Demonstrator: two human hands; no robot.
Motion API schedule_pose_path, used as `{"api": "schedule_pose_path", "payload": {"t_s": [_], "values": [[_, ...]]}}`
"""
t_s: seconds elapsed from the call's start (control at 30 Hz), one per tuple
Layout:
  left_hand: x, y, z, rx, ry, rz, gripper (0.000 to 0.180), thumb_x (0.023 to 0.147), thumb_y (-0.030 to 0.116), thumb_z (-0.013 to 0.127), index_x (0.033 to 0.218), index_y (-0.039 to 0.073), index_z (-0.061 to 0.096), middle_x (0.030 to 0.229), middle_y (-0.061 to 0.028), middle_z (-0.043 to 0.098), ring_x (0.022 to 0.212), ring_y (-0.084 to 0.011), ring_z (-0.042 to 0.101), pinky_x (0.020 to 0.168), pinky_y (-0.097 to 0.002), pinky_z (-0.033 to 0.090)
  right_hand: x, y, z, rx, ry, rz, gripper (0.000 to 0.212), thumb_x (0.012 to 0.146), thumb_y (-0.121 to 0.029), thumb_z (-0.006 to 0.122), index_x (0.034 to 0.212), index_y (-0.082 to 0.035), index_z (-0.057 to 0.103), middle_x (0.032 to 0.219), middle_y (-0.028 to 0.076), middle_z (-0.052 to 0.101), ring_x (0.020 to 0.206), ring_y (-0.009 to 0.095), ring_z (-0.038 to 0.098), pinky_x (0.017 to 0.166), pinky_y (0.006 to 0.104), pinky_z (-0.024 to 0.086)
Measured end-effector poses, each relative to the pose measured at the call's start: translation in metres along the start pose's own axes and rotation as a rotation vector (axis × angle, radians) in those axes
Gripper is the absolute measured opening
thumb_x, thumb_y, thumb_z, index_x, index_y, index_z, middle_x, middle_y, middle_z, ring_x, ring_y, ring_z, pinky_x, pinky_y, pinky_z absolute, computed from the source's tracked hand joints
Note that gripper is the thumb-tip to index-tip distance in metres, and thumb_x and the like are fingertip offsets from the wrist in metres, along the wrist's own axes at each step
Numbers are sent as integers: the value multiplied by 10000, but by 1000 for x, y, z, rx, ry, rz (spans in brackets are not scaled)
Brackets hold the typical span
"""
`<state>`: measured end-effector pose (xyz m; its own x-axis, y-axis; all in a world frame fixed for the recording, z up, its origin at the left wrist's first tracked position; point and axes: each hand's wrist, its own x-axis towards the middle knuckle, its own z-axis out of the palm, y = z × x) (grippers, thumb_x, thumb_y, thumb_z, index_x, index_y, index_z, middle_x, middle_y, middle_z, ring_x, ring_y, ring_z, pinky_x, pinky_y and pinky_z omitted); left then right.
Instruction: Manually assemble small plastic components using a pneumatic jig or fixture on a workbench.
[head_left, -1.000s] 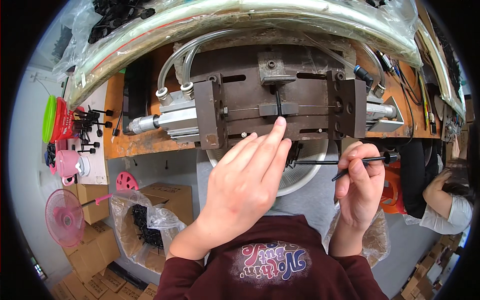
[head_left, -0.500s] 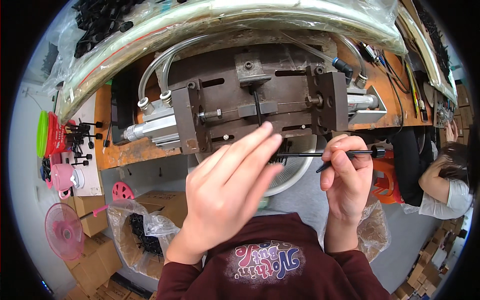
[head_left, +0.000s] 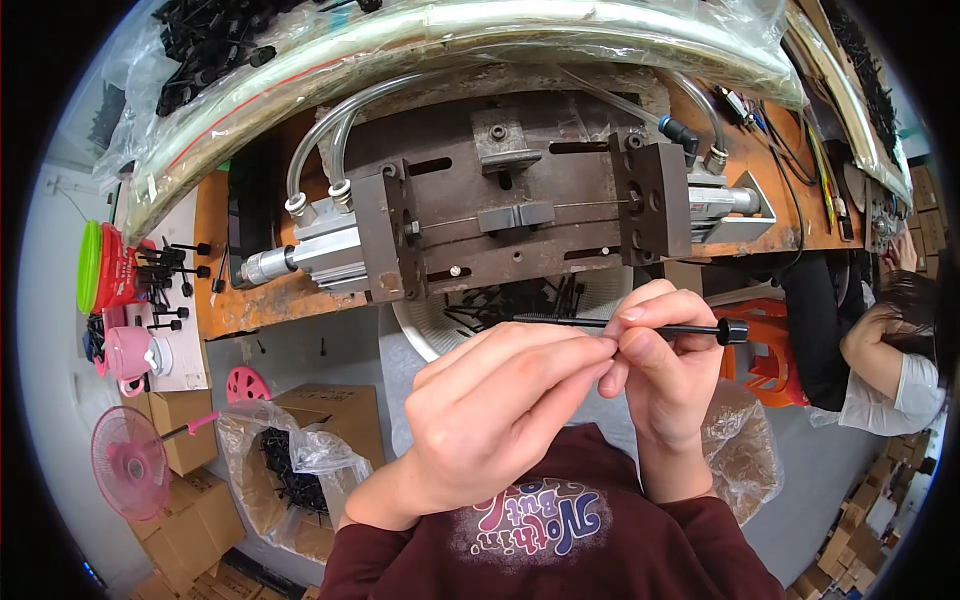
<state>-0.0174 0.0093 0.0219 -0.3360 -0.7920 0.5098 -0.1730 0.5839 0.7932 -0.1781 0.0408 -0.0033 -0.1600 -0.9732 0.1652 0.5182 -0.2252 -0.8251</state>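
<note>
My right hand [head_left: 672, 375] grips a thin black rod with a round head [head_left: 732, 331]. The rod lies roughly level, its head to the right and a ridged end to the left. Fingertips of my left hand [head_left: 490, 415] are pinched together against those of my right hand, below the rod; whatever they hold is hidden. Beyond my hands stands a dark metal clamping fixture [head_left: 570, 245], with two small grey jaws [head_left: 516, 216] at its middle and no rod between them. Under its front edge, a white basket [head_left: 412, 335] contains several black rods.
Air cylinders [head_left: 325, 255] with clear hoses [head_left: 335, 120] flank the fixture on the wooden bench [head_left: 245, 310]. A plastic-wrapped bar [head_left: 450, 35] runs behind. A lined carton [head_left: 240, 450] of black parts and a pink fan [head_left: 130, 462] are at left. Another person [head_left: 890, 370] sits at right.
My left hand has come back from the fixture to meet my right hand, which has moved slightly left. The rod seen in the jaws is gone from there, and the jaws have shifted slightly.
</note>
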Motion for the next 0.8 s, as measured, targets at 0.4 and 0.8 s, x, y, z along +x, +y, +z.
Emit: {"api": "schedule_pose_path", "payload": {"t_s": [0.4, 0.8], "values": [[-12, 4, -19, -313, 94, -396, 242, 817, -71, 695, 1042, 11, 735, 926, -89, 659, 784, -147, 635, 665, -255, 513, 5, -11, -1, -978, -124, -444, 205, 839, 11, 702, 1044, 17, 705, 955, 125, 657, 722, 154, 670, 626, 269, 538], [-9, -5, -11, -191, 34, -232, 226, 729, -121, 738, 934, -28, 736, 913, -137, 700, 827, -200, 667, 727, -283, 541, 1, -14, 3, -304, -187, 205, 653, 1018, -529, 394, 1283, 34, 593, 692, 6, 546, 461, 2, 349, 408, 166, 233]]}}
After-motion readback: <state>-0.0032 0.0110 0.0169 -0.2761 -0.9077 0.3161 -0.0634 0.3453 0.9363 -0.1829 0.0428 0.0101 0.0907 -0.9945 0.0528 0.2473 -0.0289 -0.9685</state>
